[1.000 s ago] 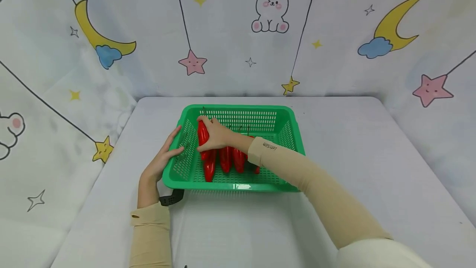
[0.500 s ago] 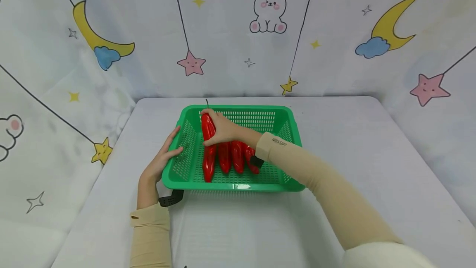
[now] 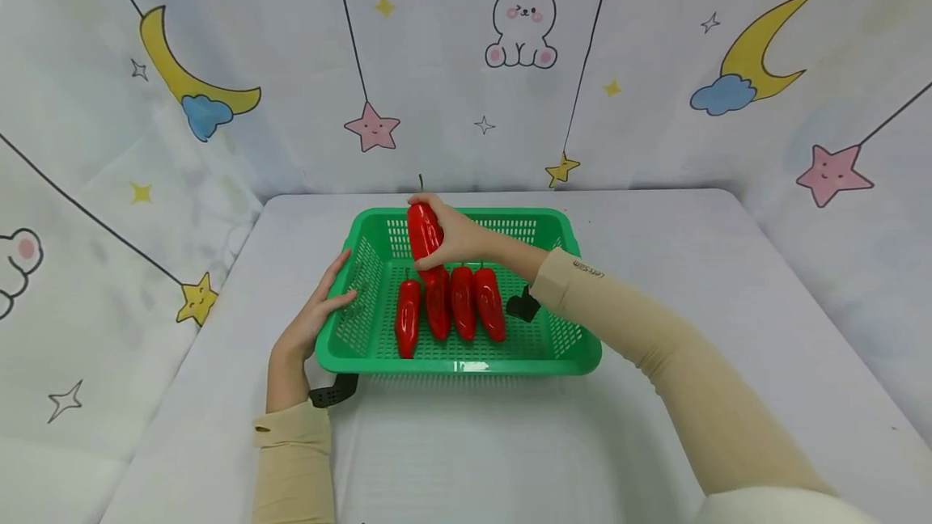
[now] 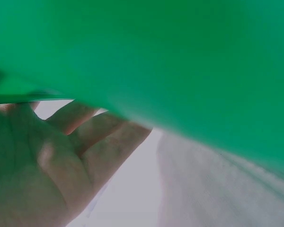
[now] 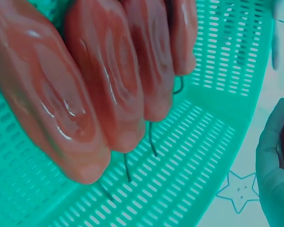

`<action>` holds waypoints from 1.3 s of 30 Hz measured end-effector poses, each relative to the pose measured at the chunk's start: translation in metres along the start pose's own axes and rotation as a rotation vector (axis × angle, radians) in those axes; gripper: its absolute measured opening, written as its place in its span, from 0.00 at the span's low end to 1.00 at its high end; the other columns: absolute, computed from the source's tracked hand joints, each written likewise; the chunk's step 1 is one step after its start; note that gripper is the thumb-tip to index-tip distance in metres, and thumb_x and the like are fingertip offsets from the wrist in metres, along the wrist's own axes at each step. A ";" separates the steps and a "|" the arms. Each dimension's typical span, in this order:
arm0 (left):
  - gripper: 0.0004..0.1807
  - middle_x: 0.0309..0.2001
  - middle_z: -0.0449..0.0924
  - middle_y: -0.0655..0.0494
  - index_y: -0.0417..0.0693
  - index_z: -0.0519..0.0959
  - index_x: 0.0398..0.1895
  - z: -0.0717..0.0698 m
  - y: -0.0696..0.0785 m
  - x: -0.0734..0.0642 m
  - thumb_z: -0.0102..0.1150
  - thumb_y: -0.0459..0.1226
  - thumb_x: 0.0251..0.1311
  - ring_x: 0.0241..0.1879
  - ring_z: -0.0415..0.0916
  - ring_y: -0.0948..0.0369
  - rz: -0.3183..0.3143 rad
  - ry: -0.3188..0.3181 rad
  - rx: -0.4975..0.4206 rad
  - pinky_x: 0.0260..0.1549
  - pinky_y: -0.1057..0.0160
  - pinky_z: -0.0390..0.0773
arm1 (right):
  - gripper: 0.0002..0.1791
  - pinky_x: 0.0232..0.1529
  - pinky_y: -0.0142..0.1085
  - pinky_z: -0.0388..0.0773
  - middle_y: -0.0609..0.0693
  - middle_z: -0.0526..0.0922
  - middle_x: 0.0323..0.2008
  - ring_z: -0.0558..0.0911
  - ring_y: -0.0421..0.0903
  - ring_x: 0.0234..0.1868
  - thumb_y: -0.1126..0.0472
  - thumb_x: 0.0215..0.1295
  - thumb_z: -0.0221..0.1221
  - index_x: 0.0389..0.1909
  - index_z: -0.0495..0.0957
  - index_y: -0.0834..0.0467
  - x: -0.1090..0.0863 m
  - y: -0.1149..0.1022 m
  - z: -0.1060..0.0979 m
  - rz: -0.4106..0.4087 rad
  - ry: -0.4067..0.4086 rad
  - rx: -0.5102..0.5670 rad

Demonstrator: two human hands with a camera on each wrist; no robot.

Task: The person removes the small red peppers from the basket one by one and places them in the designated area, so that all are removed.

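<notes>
Pepper in right hand, apart from left hand

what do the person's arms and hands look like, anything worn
The left hand and right hand are bare. The left sleeve and right sleeve are tan; small dark lettering marks the right one, with white fabric higher up. Black devices sit at both wrists.

Right hand gripping one red pepper above green basket near bench's far edge; left hand touching basket.
</notes>
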State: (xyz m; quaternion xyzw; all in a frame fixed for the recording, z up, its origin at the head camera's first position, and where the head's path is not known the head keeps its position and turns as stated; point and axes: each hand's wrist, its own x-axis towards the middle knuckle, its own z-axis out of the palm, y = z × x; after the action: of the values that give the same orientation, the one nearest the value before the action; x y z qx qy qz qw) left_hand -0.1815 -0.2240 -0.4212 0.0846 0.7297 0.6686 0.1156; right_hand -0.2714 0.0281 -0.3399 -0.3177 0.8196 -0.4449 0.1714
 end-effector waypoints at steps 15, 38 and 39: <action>0.36 0.71 0.27 0.56 0.65 0.39 0.72 0.000 0.001 -0.002 0.42 0.36 0.67 0.67 0.37 0.46 0.001 0.004 0.001 0.56 0.41 0.52 | 0.48 0.38 0.41 0.77 0.54 0.60 0.56 0.68 0.54 0.51 0.65 0.48 0.66 0.66 0.47 0.48 -0.039 -0.005 -0.033 0.038 0.028 0.123; 0.35 0.71 0.30 0.52 0.61 0.38 0.73 0.001 0.001 -0.002 0.40 0.35 0.68 0.66 0.40 0.46 0.011 -0.018 -0.015 0.54 0.42 0.56 | 0.48 0.39 0.45 0.77 0.59 0.60 0.57 0.69 0.59 0.51 0.67 0.49 0.65 0.66 0.46 0.50 -0.085 0.000 -0.069 0.008 0.041 0.113; 0.35 0.71 0.30 0.52 0.61 0.38 0.73 0.001 0.001 -0.002 0.40 0.35 0.68 0.66 0.40 0.46 0.011 -0.019 -0.012 0.54 0.42 0.56 | 0.48 0.39 0.45 0.77 0.59 0.60 0.57 0.69 0.59 0.51 0.67 0.49 0.65 0.67 0.46 0.50 -0.088 0.001 -0.070 0.005 0.041 0.111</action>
State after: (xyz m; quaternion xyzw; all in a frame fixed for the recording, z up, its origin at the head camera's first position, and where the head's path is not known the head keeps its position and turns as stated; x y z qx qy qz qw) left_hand -0.1794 -0.2234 -0.4199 0.0940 0.7242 0.6726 0.1194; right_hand -0.2464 0.1310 -0.3024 -0.2964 0.7978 -0.4956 0.1732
